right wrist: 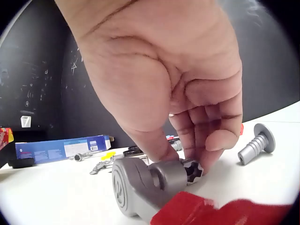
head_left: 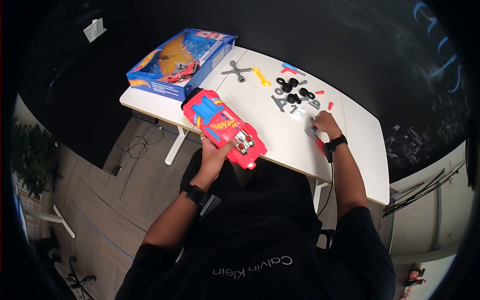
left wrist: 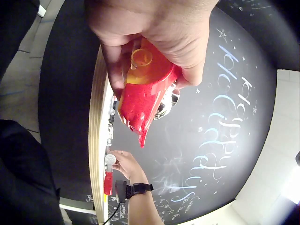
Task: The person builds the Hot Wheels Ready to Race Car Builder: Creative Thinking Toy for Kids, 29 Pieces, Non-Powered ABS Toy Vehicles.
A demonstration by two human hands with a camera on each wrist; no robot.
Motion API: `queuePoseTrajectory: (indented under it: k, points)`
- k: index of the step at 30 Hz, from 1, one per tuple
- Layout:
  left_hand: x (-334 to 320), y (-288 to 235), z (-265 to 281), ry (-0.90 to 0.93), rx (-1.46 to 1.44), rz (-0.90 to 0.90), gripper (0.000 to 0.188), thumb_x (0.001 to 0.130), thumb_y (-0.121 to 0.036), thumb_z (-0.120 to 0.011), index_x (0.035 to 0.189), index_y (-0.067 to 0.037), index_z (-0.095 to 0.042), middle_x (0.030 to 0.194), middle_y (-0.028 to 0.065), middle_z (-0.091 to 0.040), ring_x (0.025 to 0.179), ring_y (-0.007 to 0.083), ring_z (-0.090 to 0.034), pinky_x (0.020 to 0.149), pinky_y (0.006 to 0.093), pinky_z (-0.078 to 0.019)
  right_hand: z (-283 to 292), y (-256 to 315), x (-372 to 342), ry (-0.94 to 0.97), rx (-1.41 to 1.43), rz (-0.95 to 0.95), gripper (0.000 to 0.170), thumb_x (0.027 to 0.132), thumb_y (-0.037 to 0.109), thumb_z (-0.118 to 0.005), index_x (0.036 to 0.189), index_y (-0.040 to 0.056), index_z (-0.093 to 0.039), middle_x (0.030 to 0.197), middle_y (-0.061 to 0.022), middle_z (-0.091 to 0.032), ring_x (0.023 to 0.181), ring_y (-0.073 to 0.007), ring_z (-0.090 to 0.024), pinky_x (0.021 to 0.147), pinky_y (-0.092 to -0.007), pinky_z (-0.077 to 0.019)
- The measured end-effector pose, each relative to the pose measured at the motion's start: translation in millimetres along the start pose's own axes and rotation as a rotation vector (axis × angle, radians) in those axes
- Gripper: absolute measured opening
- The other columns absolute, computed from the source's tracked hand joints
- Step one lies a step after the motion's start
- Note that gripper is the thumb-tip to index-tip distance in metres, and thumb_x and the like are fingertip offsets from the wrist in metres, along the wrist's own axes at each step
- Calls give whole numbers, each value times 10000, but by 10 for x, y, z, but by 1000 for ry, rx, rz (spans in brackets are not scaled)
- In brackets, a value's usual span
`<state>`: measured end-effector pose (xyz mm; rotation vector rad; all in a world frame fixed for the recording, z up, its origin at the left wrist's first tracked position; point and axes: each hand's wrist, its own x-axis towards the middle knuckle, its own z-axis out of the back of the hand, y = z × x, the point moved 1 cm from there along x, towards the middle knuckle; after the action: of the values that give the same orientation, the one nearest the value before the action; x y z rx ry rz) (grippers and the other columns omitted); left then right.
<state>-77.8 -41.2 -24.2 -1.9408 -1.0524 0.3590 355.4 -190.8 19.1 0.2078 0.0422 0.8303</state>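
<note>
My left hand (head_left: 215,159) grips the rear of a red toy car body (head_left: 207,120) with blue panels and a chrome engine, held up at the table's near edge. In the left wrist view, the car's underside shows a yellowish peg. Over the table's right part, my right hand (head_left: 326,124) pinches the grey socket end of a toy socket wrench (right wrist: 133,187) with a red handle. The wrench lies low on the table, its star-shaped socket opening between thumb and fingers. Beside that hand a grey toy screw (right wrist: 258,143) lies on its side.
Black wheels (head_left: 287,87), grey brackets and a chrome part (head_left: 298,111) lie grouped beyond the right hand. Farther left are a yellow wrench (head_left: 260,77) and a grey cross wrench (head_left: 235,71). A blue toy box (head_left: 212,70) stands at the table's left end.
</note>
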Motion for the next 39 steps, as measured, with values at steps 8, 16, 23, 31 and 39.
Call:
queuePoseTrajectory:
  k: [8, 16, 23, 31, 39]
  points:
    - [-36, -51, -59, -45, 3, -24, 614, 872, 13, -771, 1297, -58, -333, 1268, 133, -583, 1155, 204, -650, 980, 363, -571, 607, 1000, -589, -191, 240, 378, 194, 879, 37, -710, 1065, -11, -687, 981, -189, -710, 880, -307, -728, 771, -411, -602]
    - [-34, -19, -65, -11, 46, -45, 617, 897, 9, -747, 1332, -56, -315, 1296, 147, -580, 1171, 217, -651, 962, 377, -586, 639, 2356, -1705, 38, 543, 711, 145, 835, 12, -780, 974, 14, -740, 936, -135, -729, 867, -302, -717, 801, -365, -584]
    - [-14, -41, -57, -10, 96, -120, 664, 840, 41, -790, 1278, -31, -297, 1252, 150, -579, 1141, 207, -655, 986, 372, -568, 654, 2478, -1801, -43, 456, 803, 134, 870, -7, -719, 998, 1, -759, 1039, -164, -734, 916, -328, -721, 836, -378, -575]
    - [-20, 46, -57, -15, 71, -137, 635, 876, 9, -768, 1316, -62, -315, 1263, 130, -586, 1158, 200, -650, 984, 372, -572, 571, 2489, -1841, -62, 433, 765, 96, 893, -12, -683, 970, -24, -738, 1034, -145, -688, 891, -335, -701, 797, -410, -567]
    - [-45, 29, -52, 0, 109, -174, 651, 872, 16, -773, 1324, -52, -309, 1285, 132, -567, 1186, 206, -631, 1007, 371, -556, 579, 2615, -1885, 6, -58, 412, 175, 947, 182, -697, 967, 9, -713, 979, -152, -702, 829, -338, -703, 755, -406, -561]
